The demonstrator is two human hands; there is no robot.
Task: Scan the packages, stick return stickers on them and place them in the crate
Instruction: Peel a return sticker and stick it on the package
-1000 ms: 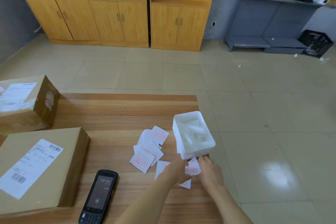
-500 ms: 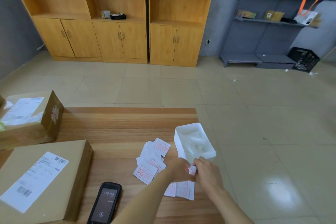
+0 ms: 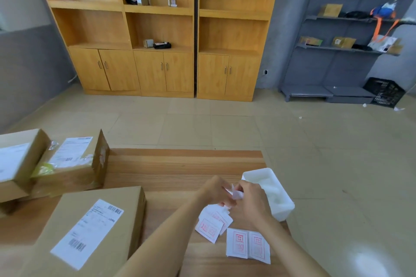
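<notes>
**Q:** What is the setting?

**A:** A tiled room with pale wooden cupboards along the back wall. Grey metal shelving stands at upper right, with a black plastic crate [image 3: 385,92] on the floor beneath it. A striped wooden table [image 3: 180,164] fills the lower half.

**Q:** Where are the hands?

**A:** Low in the frame, just right of centre. The left hand [image 3: 216,191] and right hand [image 3: 252,202] meet above the table. Both pinch one small white paper sticker [image 3: 235,193], probably peeling it from its backing, though blur hides the detail. More red-printed white stickers [image 3: 211,227] lie beneath them, and a white plastic tub [image 3: 276,193] sits just to the right.

**Q:** How will things handle?

**A:** The sticker looks nearly weightless, limp, and tacky once peeled, so it is best held by a corner. The large brown cardboard box [image 3: 94,227] at lower left, which bears a white shipping label, looks stiff and wants a hand on each side.

**Q:** Anything changed?

**A:** The view has tilted upward since half a second ago. The black handheld scanner has dropped out of the bottom edge. Another brown box [image 3: 18,159] now shows at far left.
</notes>
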